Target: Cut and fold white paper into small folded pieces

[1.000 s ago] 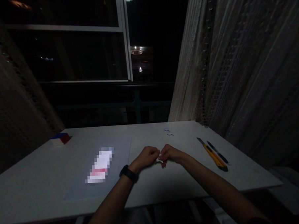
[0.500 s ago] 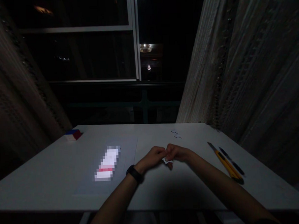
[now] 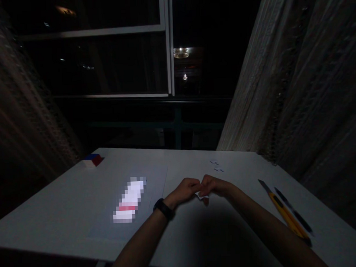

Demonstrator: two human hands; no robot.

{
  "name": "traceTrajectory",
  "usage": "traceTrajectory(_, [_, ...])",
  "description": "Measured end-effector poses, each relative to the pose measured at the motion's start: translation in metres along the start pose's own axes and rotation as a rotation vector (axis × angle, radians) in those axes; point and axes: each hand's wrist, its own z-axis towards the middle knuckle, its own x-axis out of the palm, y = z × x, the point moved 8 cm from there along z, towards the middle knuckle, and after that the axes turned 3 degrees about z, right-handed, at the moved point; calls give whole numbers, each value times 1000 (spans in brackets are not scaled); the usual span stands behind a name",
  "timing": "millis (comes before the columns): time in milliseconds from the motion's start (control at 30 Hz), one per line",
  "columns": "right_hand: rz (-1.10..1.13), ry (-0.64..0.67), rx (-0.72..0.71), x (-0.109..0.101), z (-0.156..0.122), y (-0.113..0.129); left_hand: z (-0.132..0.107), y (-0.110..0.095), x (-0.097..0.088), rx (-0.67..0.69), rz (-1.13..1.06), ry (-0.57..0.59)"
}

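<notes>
My left hand (image 3: 186, 189) and my right hand (image 3: 213, 185) meet above the middle of the white table. Between their fingertips they pinch a small piece of white paper (image 3: 202, 195), mostly covered by the fingers. A dark band (image 3: 164, 209) circles my left wrist. Beyond the hands, small paper pieces with dark marks (image 3: 216, 166) lie flat on the table. To the right of my right arm rest a yellow utility knife (image 3: 284, 213) with its blade out and a dark pen (image 3: 293, 209) beside it.
On the left, a bright blurred-out screen (image 3: 130, 200) lies on a large sheet of paper (image 3: 159, 181). A blue, red and white block (image 3: 92, 160) sits near the far left corner of the table (image 3: 60, 201). Curtains (image 3: 246, 79) hang on both sides of a dark window.
The view has shifted a little, so most things on the table appear lower and further right. Both hands keep their pinch on the paper, close together as before.
</notes>
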Motion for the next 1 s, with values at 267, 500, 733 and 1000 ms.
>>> traceTrajectory(267, [-71, -92, -44, 0, 14, -8, -7, 17, -17, -26, 119, -111])
traceTrajectory(500, [-74, -350, -249, -4, 9, 15, -15, 20, -54, -26, 114, -468])
traceTrajectory(733, [-18, -592, -371, -8, 2, 15, -13, 30, -60, -27, -15, -518])
traceTrajectory(1000, [63, -714, -386, -16, -7, 2, -8, 30, -51, -24, 37, -477])
